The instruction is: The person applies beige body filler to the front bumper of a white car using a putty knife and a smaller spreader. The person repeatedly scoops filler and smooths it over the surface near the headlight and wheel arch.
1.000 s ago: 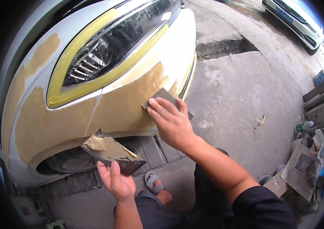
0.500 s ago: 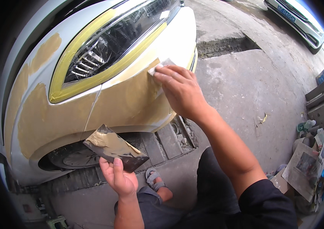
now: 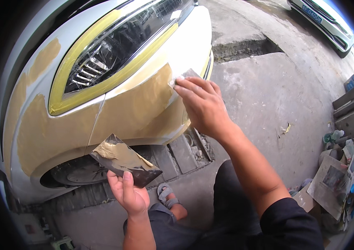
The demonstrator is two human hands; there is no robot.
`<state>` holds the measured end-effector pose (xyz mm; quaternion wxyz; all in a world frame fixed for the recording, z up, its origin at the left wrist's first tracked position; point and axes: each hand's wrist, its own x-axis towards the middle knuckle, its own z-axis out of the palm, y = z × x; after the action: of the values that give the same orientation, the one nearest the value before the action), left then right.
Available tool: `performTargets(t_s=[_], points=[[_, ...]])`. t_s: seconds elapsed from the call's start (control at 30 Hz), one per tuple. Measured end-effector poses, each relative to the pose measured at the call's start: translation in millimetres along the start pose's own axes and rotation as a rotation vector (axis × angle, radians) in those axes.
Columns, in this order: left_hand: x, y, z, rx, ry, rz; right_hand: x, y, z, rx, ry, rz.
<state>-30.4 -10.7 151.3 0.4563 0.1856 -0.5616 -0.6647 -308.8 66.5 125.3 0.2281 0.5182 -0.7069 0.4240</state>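
A white car bumper (image 3: 189,46) fills the upper left, coated with tan body filler (image 3: 139,108) below a headlight (image 3: 114,54) ringed with yellow masking tape. My right hand (image 3: 202,106) presses a small grey spreader (image 3: 183,77) flat against the bumper at the filler's right edge. My left hand (image 3: 129,193) holds a dark mixing board (image 3: 123,160) smeared with tan filler, low in front of the bumper's lower opening.
Concrete ground (image 3: 277,96) stretches right of the car, with a drain grate (image 3: 185,152) under the bumper. Newspapers and bottles (image 3: 339,171) are piled at the right edge. Another white car (image 3: 322,21) is parked at the top right. My sandalled foot (image 3: 166,196) rests below.
My right hand slid the spreader up the bumper from the lower filler patch, then came slightly down and left. My left hand with the board stayed nearly still.
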Motion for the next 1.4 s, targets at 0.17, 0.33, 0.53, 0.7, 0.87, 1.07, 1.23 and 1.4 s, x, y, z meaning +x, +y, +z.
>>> performTargets(t_s=[0.17, 0.33, 0.53, 0.7, 0.87, 1.07, 1.23, 1.4], points=[[1.0, 0.0, -2.9, 0.024, 0.038, 0.018, -11.1, -1.9, 16.2, 0.076, -0.148, -0.035], [2.1, -1.2, -3.7, 0.003, 0.048, -0.023, -37.7, -1.8, 7.2, 0.021, -0.248, -0.023], [-0.2, -3.6, -3.7, 0.037, 0.04, -0.001, -34.7, -18.5, 24.8, 0.005, -0.151, -0.029], [-2.1, -2.5, -7.1, 0.035, 0.061, 0.013, -55.3, -29.5, 40.2, -0.069, -0.097, -0.059], [-3.3, -0.1, -9.6, 0.067, 0.06, 0.032, -58.6, -11.2, 37.0, -0.026, 0.025, -0.047], [-3.7, 2.6, -9.8, 0.054, 0.048, 0.014, -50.3, -6.8, 39.8, 0.012, -0.04, -0.058], [-3.4, 2.0, -9.4, 0.03, 0.027, 0.01, -47.6, 4.0, 31.4, 0.032, 0.056, -0.09], [-3.3, 0.9, -11.1, 0.034, 0.021, 0.006, -42.9, 8.5, 35.6, 0.044, -0.045, -0.061]])
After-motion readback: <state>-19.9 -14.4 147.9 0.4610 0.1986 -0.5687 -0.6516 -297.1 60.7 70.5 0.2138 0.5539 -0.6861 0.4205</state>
